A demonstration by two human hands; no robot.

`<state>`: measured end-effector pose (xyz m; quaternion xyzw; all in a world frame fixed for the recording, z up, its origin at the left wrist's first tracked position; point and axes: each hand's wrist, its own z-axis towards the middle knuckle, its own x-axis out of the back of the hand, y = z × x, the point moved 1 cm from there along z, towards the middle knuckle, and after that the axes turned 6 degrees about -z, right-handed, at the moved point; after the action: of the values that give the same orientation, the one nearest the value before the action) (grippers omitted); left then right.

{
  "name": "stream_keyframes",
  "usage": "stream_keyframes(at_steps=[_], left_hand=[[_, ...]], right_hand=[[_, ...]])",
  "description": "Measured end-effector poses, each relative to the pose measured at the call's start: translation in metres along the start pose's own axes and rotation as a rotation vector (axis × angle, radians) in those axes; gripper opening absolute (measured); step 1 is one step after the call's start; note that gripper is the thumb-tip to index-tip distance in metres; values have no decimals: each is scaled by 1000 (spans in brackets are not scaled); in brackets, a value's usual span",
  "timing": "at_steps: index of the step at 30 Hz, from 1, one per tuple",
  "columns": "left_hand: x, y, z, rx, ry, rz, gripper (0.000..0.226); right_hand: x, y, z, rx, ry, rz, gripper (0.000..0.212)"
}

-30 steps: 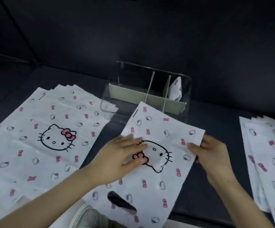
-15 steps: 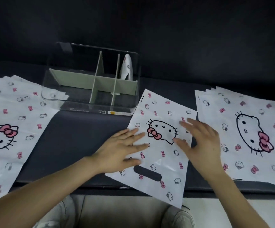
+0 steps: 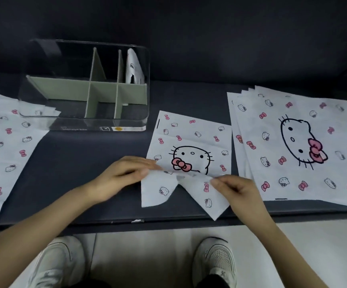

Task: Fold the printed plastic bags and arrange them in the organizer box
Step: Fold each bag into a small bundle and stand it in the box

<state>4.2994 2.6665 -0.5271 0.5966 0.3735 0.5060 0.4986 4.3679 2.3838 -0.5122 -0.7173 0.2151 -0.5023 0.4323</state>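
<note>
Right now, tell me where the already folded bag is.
In the head view, the folded bag stands in the rear right compartment of the clear organizer box, against its right wall, upper left of centre.

Reaches in from the bottom corners with bare left forearm [image 3: 43, 221] and bare right forearm [image 3: 272, 235], both angled inward toward the middle. Pinches the turned-up lower flap of a white printed plastic bag [image 3: 191, 132] with left grip [image 3: 127, 173], knuckles up, fingers long and close together. Nips the same flap's other end with right grip [image 3: 237, 190], between thumb and curled fingers.
</note>
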Motion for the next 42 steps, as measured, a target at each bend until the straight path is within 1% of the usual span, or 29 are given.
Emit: stream_keyframes(at_steps=[1, 2, 3, 4, 5, 7, 8, 9, 11, 13, 14, 16, 18, 20, 21, 23, 24, 25, 26, 28, 29, 31, 33, 34, 36, 38, 39, 40, 42], left_hand=[[0, 5, -2, 47, 15, -129, 52], [0, 9, -2, 90, 43, -228, 53], [-1, 10, -1, 124, 71, -283, 55], [-2, 8, 2, 140, 106, -266, 53], [-5, 7, 6, 151, 156, -197, 43], [-13, 3, 17, 186, 324, 45, 14], [-17, 2, 22, 196, 406, 156, 12], [-22, 1, 25, 215, 474, 252, 15], [-32, 2, 31, 238, 557, 379, 9], [-36, 5, 33, 228, 600, 466, 9], [-37, 4, 33, 207, 613, 501, 10], [-35, 3, 30, 198, 619, 541, 17], [-32, 0, 26, 195, 607, 556, 23], [-30, 0, 23, 176, 580, 563, 27], [-29, 0, 22, 170, 565, 561, 28], [-28, -2, 19, 138, 538, 573, 28], [-27, -3, 17, 110, 531, 584, 26], [-26, -4, 15, 81, 525, 598, 23], [-25, -5, 12, 61, 516, 612, 21], [-23, -7, 8, 37, 486, 641, 28], [-22, -8, 7, 26, 468, 653, 33], [-21, -10, 6, 16, 443, 667, 36], [-20, -11, 6, 8, 435, 673, 37], [-20, -11, 6, 3, 438, 679, 37], [-21, -11, 6, -1, 454, 689, 37], [-23, -11, 5, 10, 487, 680, 37], [-24, -11, 5, 16, 508, 670, 37], [-25, -11, 5, 19, 527, 661, 37], [-27, -11, 5, 24, 547, 647, 37]], right_hand=[[4, -2, 2, -100, -12, 121, 27], [8, -2, 7, -176, -8, 190, 31], [12, -2, 13, -251, -5, 246, 35], [16, -3, 19, -324, -6, 291, 34], [18, -4, 25, -400, -14, 338, 30], [22, -7, 37, -520, -39, 356, 20], [23, -6, 42, -568, -45, 340, 22], [24, -4, 45, -619, -44, 331, 27], [27, -4, 47, -666, -29, 403, 41], [32, -3, 44, -641, 22, 466, 47], [35, -5, 39, -593, 28, 467, 47], [39, -7, 32, -485, 60, 468, 43], [38, -10, 24, -385, 69, 426, 32], [33, -7, 23, -342, 109, 254, 17], [30, -4, 26, -350, 139, 109, 19], [25, -5, 31, -376, 193, -173, 42], [23, -8, 32, -352, 231, -289, 48], [23, -11, 31, -299, 276, -362, 50], [23, -13, 28, -237, 317, -368, 47], [20, -17, 21, -108, 394, -221, 35], [17, -21, 19, -67, 403, -151, 31], [11, -26, 21, -43, 408, -53, 29], [7, -29, 31, -82, 403, 3, 30], [6, -30, 35, -119, 380, 26, 27], [5, -29, 40, -231, 262, 108, 20], [6, -31, 36, -345, 138, 256, 8], [7, -31, 32, -362, 102, 330, 16], [8, -29, 26, -359, 85, 415, 29], [10, -23, 15, -318, 86, 524, 51]])
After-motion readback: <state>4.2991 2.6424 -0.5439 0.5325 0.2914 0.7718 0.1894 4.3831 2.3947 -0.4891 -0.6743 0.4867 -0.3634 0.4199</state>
